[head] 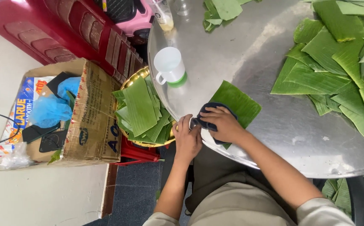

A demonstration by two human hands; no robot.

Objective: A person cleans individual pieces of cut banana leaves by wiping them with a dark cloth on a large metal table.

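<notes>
Dark blue cloth (pixel 209 119) lies bunched under the right hand (pixel 223 124), whose fingers curl down over it and press it onto a green banana leaf piece (pixel 240 102) at the near edge of the round metal table (pixel 274 125). The left hand (pixel 187 138) sits just beside the right one, touching the table rim, its fingers bent at the near corner of the cloth and leaf; whether it pinches the leaf or only steadies it cannot be told. Just beyond the hands stands a white plastic measuring cup (pixel 170 65) with a handle, resting on a green base; what it contains cannot be seen. To the left of the left hand, below the table edge, a gold-coloured round tray (pixel 132 79) holds a stack of cut banana leaf pieces (pixel 142 109) laid flat on one another. Further left, a brown cardboard box (pixel 87 113) stands open on the floor with blue plastic bags (pixel 52 106) and dark items inside. Well to the right of the right hand, a broad loose pile of leaf pieces (pixel 336 71) covers the far side of the table, and a smaller heap of leaves (pixel 221 10) lies at the table's far edge beside a clear bottle (pixel 164 14) holding a yellowish liquid.
</notes>
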